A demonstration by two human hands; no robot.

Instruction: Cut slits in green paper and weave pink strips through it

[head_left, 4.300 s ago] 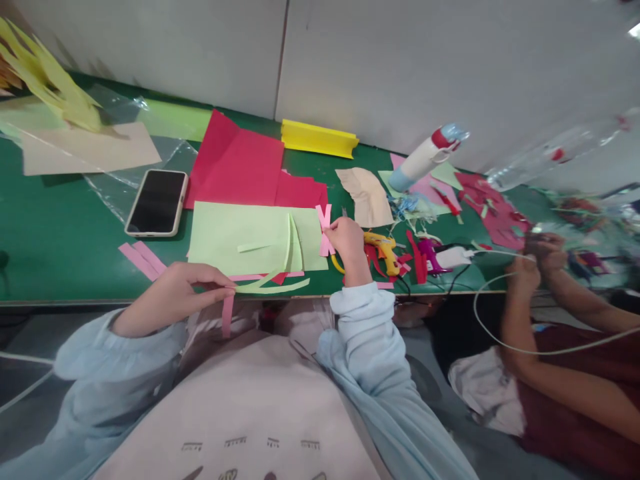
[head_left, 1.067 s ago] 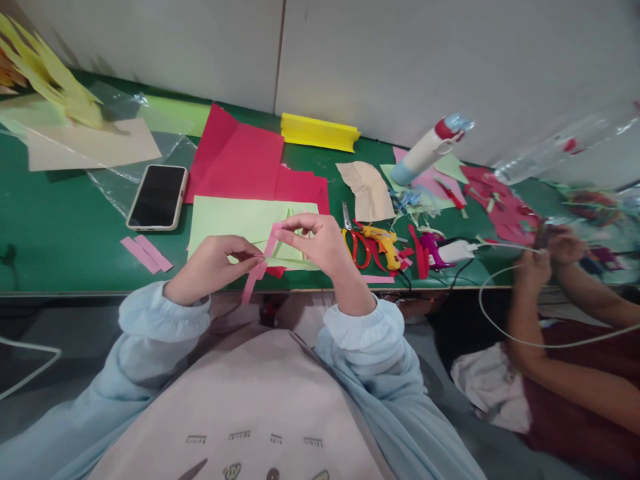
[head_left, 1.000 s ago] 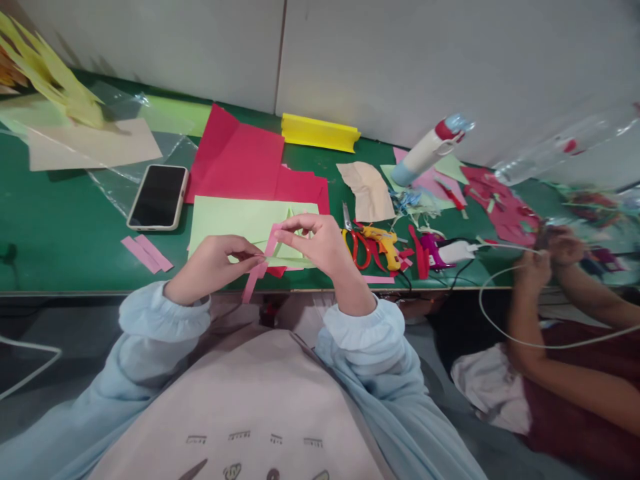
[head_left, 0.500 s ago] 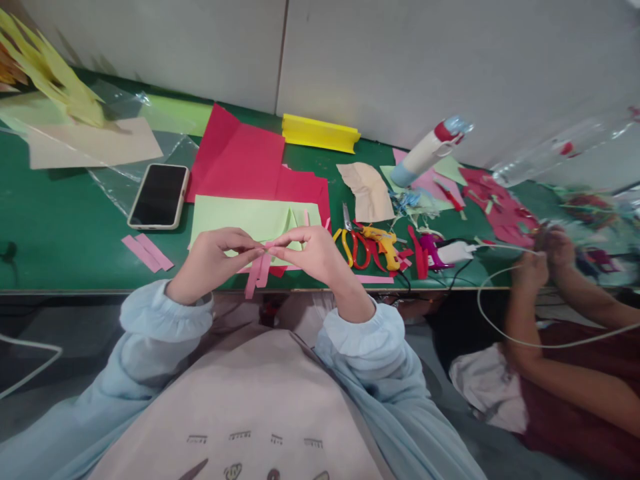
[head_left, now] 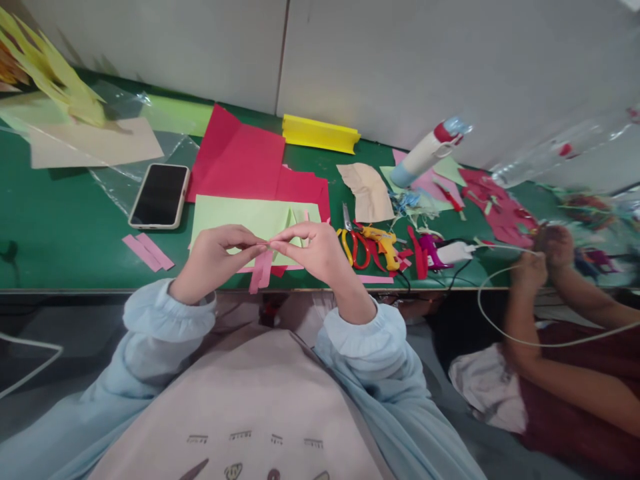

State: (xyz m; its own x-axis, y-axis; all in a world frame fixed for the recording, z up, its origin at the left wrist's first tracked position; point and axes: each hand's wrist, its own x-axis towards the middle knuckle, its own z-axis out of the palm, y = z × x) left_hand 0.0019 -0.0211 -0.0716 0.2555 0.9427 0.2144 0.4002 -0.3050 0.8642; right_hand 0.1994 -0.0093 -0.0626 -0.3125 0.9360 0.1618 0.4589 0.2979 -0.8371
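In the head view, my left hand (head_left: 219,256) and my right hand (head_left: 313,252) meet fingertip to fingertip over the table's front edge. Both pinch the top of a pink paper strip (head_left: 261,272), whose folded or doubled ends hang down below the fingers. The exact grip point is hidden by the fingertips. Behind my hands lies a light green paper sheet (head_left: 225,212) with a folded green piece (head_left: 290,219) on it. Two short pink strips (head_left: 148,252) rest to the left of my left hand.
A phone (head_left: 160,195) and red paper (head_left: 240,157) lie behind. To the right are scissors (head_left: 354,243), a yellow glue gun (head_left: 384,245), a purple glue gun (head_left: 434,252) and a bottle (head_left: 425,155). A co-worker's hands (head_left: 543,257) work at far right; a white cable (head_left: 483,307) loops nearby.
My left hand has shifted slightly right, towards my right hand. The hanging pink strip ends have swung a little right and closer together.
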